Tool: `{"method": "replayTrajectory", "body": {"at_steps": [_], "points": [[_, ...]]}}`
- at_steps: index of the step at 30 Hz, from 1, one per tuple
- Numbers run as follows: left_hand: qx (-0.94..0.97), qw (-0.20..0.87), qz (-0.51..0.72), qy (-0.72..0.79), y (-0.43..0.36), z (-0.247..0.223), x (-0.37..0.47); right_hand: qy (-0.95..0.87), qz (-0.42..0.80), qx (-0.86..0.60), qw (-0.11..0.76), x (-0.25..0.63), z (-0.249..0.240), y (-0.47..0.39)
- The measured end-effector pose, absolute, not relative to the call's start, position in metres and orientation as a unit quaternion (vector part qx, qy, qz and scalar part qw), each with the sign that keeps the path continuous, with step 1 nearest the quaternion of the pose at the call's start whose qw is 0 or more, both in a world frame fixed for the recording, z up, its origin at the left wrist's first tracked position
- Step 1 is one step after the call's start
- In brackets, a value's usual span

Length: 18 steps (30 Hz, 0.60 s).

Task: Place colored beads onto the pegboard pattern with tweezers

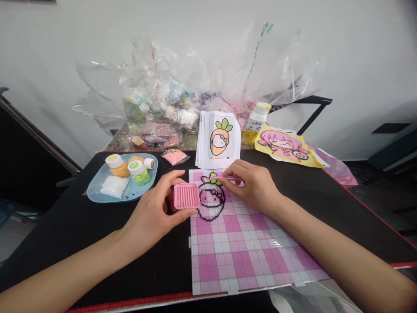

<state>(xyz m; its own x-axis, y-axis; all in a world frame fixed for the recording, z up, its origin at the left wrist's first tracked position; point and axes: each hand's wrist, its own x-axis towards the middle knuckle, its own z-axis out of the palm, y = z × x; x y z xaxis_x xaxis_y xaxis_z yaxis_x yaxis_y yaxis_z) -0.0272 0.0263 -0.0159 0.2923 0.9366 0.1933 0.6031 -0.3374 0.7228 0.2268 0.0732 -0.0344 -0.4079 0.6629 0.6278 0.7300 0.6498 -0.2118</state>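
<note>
My left hand [159, 202] is closed around a small pink ridged bead tray [186, 195], held over the left edge of the pegboard. Pinched in my right hand [252, 184] is a pair of pink tweezers [230, 178], its tip at the green leaves of the bead design. The pegboard [241, 256] has a pink and white checked look. On its upper left lies the bead design [211, 217]: a black outline of a carrot shape with a character's face, and green beads in the leaves. Just behind stands a printed pattern sheet [221, 137] showing the carrot figure.
At the left, a blue tray [94, 189] holds lidded jars of orange beads [119, 167] and green beads [140, 174] and a bag of white beads [114, 186]. A pink bead bag [175, 157], a yellow-capped bottle [257, 121], a yellow picture sheet [286, 148] and clear plastic bags [195, 69] lie behind.
</note>
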Motion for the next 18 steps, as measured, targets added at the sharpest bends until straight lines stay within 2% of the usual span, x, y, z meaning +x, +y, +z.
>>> {"method": "replayTrajectory", "body": {"at_steps": [18], "points": [[0.758,0.269,0.309,0.508,0.0261,-0.0153,-0.0278,-0.840,-0.049,-0.417,0.343,0.2273,-0.0368,0.0746]]}}
